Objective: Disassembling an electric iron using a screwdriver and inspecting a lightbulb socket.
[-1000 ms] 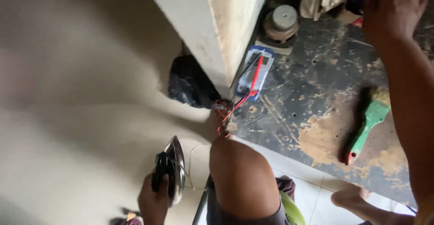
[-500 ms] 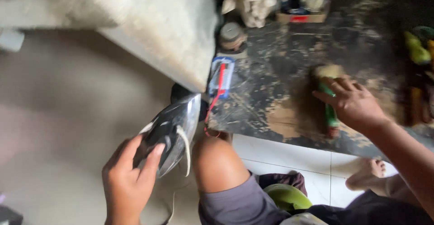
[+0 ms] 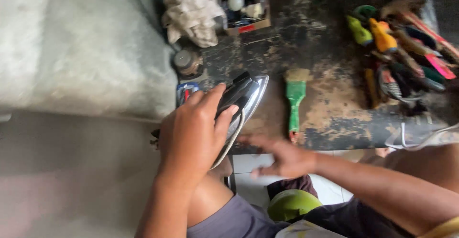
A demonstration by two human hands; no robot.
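Note:
My left hand (image 3: 193, 130) grips the black handle of an electric clothes iron (image 3: 248, 94) with a shiny metal soleplate, holding it over the near edge of a dark, worn work board (image 3: 325, 109). The iron's pale cord runs down under my fingers. My right hand (image 3: 279, 154) hovers blurred just below the board's near edge, fingers spread, holding nothing. A green-handled paintbrush (image 3: 295, 99) lies on the board just right of the iron.
A pile of screwdrivers and other hand tools (image 3: 401, 51) lies at the board's right. A crumpled rag (image 3: 191, 13), a small box of parts (image 3: 244, 8) and a round tin (image 3: 186, 62) sit at the back left. A white wall (image 3: 81, 46) stands left.
My left hand has brought the iron up from the floor onto the board's edge. My right hand has left the paintbrush and pulled back toward my body.

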